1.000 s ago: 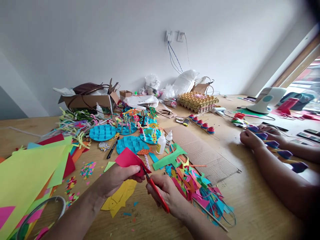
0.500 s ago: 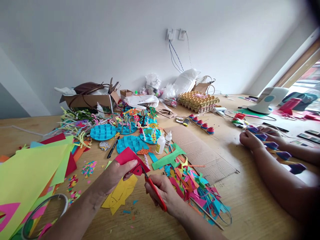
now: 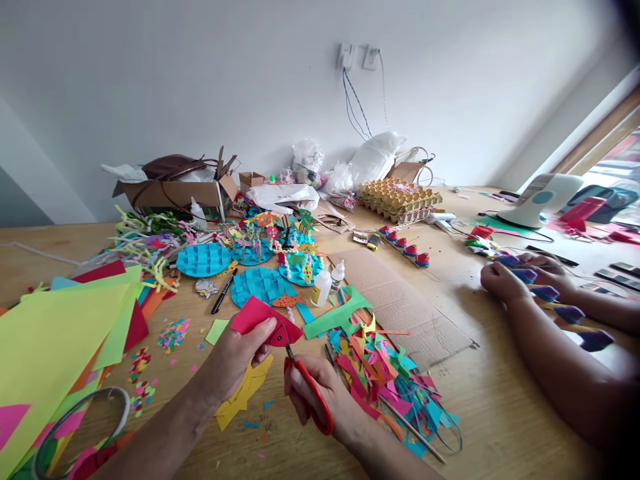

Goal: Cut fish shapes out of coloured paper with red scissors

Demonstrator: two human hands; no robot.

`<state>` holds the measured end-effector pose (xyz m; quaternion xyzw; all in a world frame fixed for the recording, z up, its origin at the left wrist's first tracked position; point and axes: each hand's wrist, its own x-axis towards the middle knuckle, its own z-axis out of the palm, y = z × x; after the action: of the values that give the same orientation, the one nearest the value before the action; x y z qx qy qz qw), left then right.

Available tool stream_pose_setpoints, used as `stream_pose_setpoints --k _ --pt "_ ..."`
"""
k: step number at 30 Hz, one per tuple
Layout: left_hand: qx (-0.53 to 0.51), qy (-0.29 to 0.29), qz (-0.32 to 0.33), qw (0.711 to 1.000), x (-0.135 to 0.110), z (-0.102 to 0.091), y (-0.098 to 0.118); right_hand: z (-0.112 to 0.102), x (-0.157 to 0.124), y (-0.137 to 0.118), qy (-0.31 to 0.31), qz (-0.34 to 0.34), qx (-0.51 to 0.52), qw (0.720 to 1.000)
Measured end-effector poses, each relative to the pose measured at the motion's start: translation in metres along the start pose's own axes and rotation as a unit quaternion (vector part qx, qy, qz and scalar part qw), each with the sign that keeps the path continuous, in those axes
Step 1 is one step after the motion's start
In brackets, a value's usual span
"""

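My left hand [image 3: 245, 350] pinches a piece of red paper [image 3: 255, 315] between thumb and fingers. A fish outline with a dark eye is drawn on that paper. My right hand [image 3: 315, 390] is closed round the red handles of a pair of scissors [image 3: 327, 417], whose blades meet the paper's lower right edge. Beneath my left hand lies a yellow paper piece [image 3: 240, 393] with drawn lines, partly covered. Just beyond the red paper sit an orange paper fish [image 3: 285, 301] and a blue egg-carton disc [image 3: 257, 287].
Paper scraps [image 3: 385, 373] lie to the right beside a cardboard sheet [image 3: 400, 307]. Glue bottles [image 3: 321, 288] stand behind. Coloured paper sheets [image 3: 65, 333] and a tape roll [image 3: 123, 407] are at left. Another person's hands [image 3: 505, 280] hold a painted egg-carton strip [image 3: 545, 293] at right.
The scissors have shifted slightly left and down, with their blades now at the paper's lower edge. The red paper has turned a little. The view has shifted slightly.
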<state>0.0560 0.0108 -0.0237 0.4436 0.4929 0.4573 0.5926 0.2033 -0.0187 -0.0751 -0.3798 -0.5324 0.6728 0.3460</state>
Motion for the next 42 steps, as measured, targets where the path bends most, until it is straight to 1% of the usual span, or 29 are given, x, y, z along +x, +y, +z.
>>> stream_pose_setpoints --k 4,10,17,24,30,36,42 --pt "0.004 0.0 -0.001 1.0 0.0 0.001 0.001 0.0 0.0 0.0 -0.001 -0.012 0.008 1.0" --pt "0.026 0.008 -0.003 1.0 -0.001 0.004 -0.004 -0.001 -0.001 -0.004 0.002 -0.024 0.015 1.0" --pt "0.026 -0.002 -0.013 1.0 0.0 0.005 -0.007 -0.001 0.0 -0.002 0.007 -0.022 0.02 1.0" --pt "0.026 -0.014 -0.019 0.999 -0.001 0.004 -0.009 -0.002 -0.001 -0.005 0.006 -0.024 0.006 1.0" --pt "0.014 -0.022 -0.018 1.0 -0.001 0.004 -0.009 -0.002 -0.002 -0.005 0.007 -0.039 0.005 0.999" --pt "0.002 -0.026 -0.013 1.0 -0.002 0.004 -0.01 0.0 -0.002 -0.004 0.022 -0.032 0.002 0.999" --pt "0.003 -0.036 -0.02 0.999 -0.002 0.003 -0.007 0.0 -0.002 -0.007 0.022 -0.021 -0.005 1.0"
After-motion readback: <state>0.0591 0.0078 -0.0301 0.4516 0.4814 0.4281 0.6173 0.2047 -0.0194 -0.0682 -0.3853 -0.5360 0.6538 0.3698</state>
